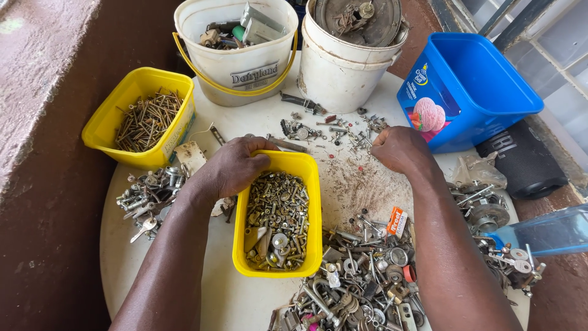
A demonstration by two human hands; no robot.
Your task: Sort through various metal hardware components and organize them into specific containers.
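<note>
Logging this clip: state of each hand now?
Left hand: closed on the rim of the yellow plastic tub of bolts.
Right hand: fist closed; contents cannot be told.

Seen from above: left hand [236, 167] grips the far-left corner of a yellow tub [313, 211] of nuts and bolts, centre of a round white table [184, 288]. Right hand [399, 149], closed in a fist, rests among loose screws [343, 132] just right of the tub. Beyond the tub: two white buckets [236, 67] w/ scrap. Left of it, a yellow box of nails [144, 119]; far right, a blue tub [484, 79]. Mixed hardware [361, 276] heaps near its right side.
</note>
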